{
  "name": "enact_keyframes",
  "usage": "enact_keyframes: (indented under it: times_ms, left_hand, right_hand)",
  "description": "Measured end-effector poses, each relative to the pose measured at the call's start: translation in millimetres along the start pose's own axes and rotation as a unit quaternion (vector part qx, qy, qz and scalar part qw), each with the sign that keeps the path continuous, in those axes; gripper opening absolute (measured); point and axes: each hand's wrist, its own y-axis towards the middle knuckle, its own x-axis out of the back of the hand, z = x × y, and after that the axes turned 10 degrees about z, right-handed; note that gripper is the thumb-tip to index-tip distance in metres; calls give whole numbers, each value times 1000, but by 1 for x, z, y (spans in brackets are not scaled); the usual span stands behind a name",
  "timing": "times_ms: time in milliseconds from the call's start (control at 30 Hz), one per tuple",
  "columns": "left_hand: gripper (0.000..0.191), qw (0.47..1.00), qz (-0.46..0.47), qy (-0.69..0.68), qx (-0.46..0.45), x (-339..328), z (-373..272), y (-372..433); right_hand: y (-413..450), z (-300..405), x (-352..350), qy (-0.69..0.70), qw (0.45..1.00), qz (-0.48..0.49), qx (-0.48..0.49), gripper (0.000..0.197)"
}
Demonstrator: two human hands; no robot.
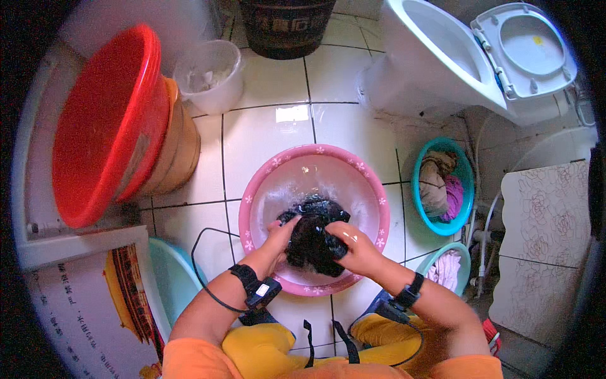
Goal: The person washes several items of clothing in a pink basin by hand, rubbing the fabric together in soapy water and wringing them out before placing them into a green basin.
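Note:
A pink plastic basin (245, 208) with white flower shapes on its rim stands on the tiled floor before me, with water in it. A wet black cloth item (310, 241) lies bunched in the basin. My left hand (282, 237) grips the cloth's left side, its fingers partly hidden by the dark fabric. With my right hand (352, 246) I hold a fold of the same cloth at its right side, thumb and fingers around it. Both wrists wear black straps with small devices.
At left lean a large red basin (99, 128) and an orange tub (182, 142), near a white bucket (227, 90). A dark bucket (286, 28) stands beyond. At right are a toilet (440, 61), a teal basin (468, 189) of clothes and a smaller green basin (465, 265).

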Motion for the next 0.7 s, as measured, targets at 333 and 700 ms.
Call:
enact_keyframes:
  times_ms: [333, 700]
  left_hand:
    - [37, 978, 109, -171, -55, -21, -56, -76]
    - [45, 954, 204, 20, -219, -66, -109, -140]
  right_hand:
    - [-40, -35, 8, -37, 995, 63, -71, 64]
    - [1, 24, 33, 415, 896, 7, -159, 39]
